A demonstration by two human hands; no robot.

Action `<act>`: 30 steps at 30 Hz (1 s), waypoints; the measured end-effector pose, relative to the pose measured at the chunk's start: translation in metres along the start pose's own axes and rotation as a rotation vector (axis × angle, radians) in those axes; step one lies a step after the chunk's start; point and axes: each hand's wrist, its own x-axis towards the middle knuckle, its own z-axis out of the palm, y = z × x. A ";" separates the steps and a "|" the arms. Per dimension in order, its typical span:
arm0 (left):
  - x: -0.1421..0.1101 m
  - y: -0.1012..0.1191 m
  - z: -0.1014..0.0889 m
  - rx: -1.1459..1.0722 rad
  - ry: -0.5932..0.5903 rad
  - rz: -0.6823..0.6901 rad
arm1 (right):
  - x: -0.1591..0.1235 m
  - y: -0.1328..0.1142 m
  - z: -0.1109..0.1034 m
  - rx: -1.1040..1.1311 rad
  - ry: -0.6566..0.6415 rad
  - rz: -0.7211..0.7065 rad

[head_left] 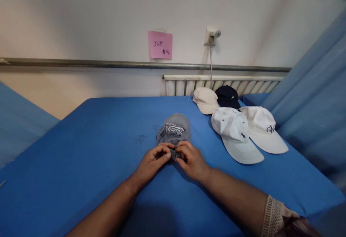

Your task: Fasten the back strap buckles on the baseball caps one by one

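Observation:
A grey baseball cap (177, 127) with white lettering lies on the blue-covered table (108, 136), its brim pointing away from me. Both hands meet at its back strap (174, 154), the edge nearest me. My left hand (155, 161) pinches the strap's left part between thumb and fingers. From the other side, my right hand (191, 161) grips the strap with bent fingers. Between the fingertips a small light-coloured piece shows, too small to make out. The fingers partly hide the strap and the cap's rear opening.
To the right lie a beige cap (205, 98), a navy cap (227, 96), a pale blue cap (232, 130) and a white cap (262, 127). A radiator (189, 85) and metal rail (108, 64) run along the wall. Blue curtains (316, 82) hang at both sides.

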 end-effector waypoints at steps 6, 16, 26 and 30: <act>0.001 -0.002 0.001 -0.096 0.002 -0.041 | -0.001 0.001 0.000 0.010 0.004 -0.002; 0.003 -0.004 0.006 -0.066 0.095 -0.070 | 0.000 0.002 0.002 0.041 -0.001 0.030; 0.002 -0.006 0.005 -0.066 0.063 -0.092 | 0.001 0.004 0.000 0.091 0.014 -0.021; 0.003 -0.007 0.004 -0.058 0.041 -0.098 | 0.000 0.004 0.000 0.113 0.037 -0.003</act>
